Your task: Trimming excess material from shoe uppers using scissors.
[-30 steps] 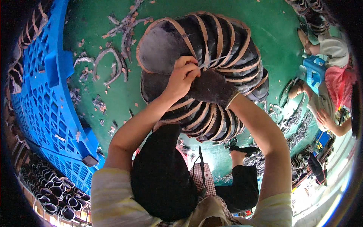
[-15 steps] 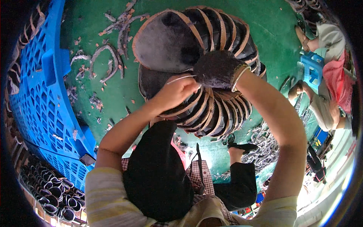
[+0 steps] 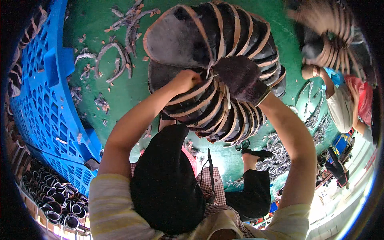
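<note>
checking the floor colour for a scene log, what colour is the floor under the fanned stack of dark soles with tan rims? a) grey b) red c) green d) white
c, the floor around the fanned stack of soles is green, strewn with dark trimmed scraps, beside a blue plastic pallet.

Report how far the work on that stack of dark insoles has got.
Done: trimmed strips litter the green floor, and many tan-edged insoles are already fanned into one stack. In hand: the left hand grips the stack's middle, and the right hand, in a dark glove, presses on top. Left: cannot tell; no loose insoles show near the hands.
</note>
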A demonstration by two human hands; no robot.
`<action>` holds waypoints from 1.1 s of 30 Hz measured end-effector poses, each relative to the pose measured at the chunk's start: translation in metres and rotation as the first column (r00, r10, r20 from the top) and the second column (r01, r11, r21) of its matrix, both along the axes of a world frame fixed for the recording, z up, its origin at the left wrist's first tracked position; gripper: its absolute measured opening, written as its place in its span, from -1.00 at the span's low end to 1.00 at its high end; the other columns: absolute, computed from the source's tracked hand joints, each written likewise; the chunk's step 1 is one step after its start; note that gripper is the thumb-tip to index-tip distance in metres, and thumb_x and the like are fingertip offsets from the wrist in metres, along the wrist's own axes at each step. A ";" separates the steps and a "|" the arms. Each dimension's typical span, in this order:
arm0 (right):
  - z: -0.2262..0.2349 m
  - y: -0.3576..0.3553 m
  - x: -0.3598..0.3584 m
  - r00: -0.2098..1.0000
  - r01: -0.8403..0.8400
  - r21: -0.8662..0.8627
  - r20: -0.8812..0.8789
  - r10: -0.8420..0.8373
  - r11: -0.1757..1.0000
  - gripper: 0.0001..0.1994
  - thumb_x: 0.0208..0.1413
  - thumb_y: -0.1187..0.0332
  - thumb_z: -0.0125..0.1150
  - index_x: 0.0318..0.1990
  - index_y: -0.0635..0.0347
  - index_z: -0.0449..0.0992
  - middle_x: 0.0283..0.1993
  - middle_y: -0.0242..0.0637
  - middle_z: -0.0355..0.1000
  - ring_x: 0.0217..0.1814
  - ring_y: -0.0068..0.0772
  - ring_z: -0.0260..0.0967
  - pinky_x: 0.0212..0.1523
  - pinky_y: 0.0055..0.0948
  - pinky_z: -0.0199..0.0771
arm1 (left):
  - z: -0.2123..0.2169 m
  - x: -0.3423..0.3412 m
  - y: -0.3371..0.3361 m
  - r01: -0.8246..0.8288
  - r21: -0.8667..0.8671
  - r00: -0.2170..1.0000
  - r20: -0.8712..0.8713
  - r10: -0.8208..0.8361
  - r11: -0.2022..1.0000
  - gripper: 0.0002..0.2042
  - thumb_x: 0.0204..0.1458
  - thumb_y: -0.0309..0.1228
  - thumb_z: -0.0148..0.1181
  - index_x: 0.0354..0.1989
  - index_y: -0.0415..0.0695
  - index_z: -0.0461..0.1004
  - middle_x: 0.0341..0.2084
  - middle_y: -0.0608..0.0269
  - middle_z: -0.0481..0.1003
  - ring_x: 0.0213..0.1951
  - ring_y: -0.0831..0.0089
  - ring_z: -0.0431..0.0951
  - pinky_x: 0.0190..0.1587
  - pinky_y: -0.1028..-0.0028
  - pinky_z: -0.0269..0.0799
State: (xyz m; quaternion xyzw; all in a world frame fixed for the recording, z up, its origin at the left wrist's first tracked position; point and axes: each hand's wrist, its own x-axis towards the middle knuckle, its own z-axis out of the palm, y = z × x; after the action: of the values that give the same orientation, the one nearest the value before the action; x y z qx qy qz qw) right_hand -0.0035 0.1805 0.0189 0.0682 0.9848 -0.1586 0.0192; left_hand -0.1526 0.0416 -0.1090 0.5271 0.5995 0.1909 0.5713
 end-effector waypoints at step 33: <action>-0.036 -0.063 -0.008 0.836 0.520 -0.209 -0.075 -0.544 0.828 -0.79 -0.16 0.30 0.13 -0.32 0.12 0.45 -0.31 -0.15 0.42 -0.25 -0.08 0.38 -0.23 -0.21 0.36 | 0.036 0.014 0.004 -0.537 -0.192 0.706 0.432 0.562 0.822 -0.92 -0.01 -0.61 0.02 -0.32 -0.24 0.37 -0.47 0.23 0.49 -0.37 0.51 0.47 -0.31 0.52 0.33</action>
State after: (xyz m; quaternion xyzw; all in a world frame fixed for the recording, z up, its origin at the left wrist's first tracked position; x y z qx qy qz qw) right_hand -0.0115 0.1176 -0.0172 0.3277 0.9072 -0.2498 -0.0844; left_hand -0.1387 0.0455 -0.0734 0.2471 0.5768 0.4584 0.6294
